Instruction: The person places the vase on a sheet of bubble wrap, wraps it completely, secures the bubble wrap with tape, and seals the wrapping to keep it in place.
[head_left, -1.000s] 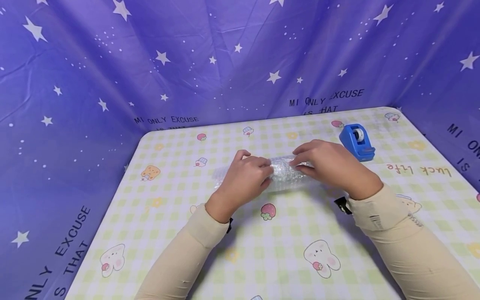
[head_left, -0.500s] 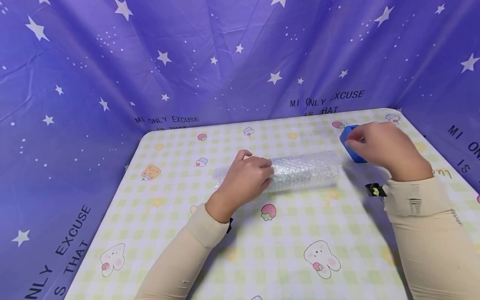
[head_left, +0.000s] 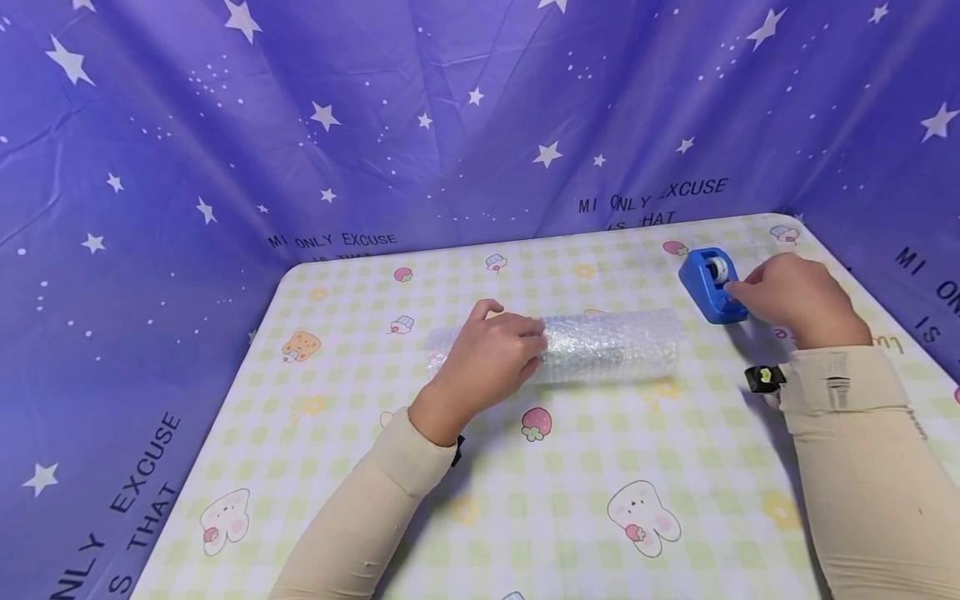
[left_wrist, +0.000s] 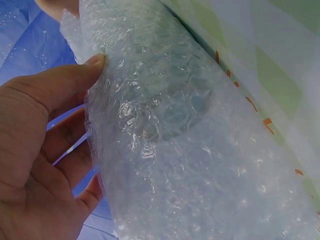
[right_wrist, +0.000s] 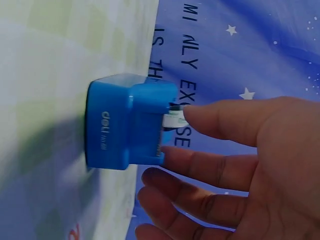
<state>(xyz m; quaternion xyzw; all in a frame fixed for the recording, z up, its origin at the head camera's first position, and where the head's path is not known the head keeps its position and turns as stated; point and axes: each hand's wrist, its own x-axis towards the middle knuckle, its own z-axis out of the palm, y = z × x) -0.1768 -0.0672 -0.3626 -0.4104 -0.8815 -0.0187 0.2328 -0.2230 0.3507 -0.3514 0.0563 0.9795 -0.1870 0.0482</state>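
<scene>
A roll of clear bubble wrap (head_left: 611, 346) lies across the middle of the table, with a dim rounded shape showing through its layers in the left wrist view. My left hand (head_left: 491, 358) holds the roll near its left end; the thumb (left_wrist: 82, 75) presses the wrap while the other fingers reach round its far side. At the back right stands a blue tape dispenser (head_left: 708, 287) with a white tape roll in it. My right hand (head_left: 802, 296) is at the dispenser's front, thumb (right_wrist: 215, 117) against the tape end and forefinger (right_wrist: 210, 167) by the cutter edge, the two fingertips apart.
The table (head_left: 360, 500) has a green-and-white checked cover with printed cartoon figures. A purple curtain (head_left: 420, 125) with stars and lettering hangs behind the table and along its sides.
My right hand has left the bubble wrap roll and moved right to the tape dispenser, passing over it and settling at its front. The left hand has stayed on the roll.
</scene>
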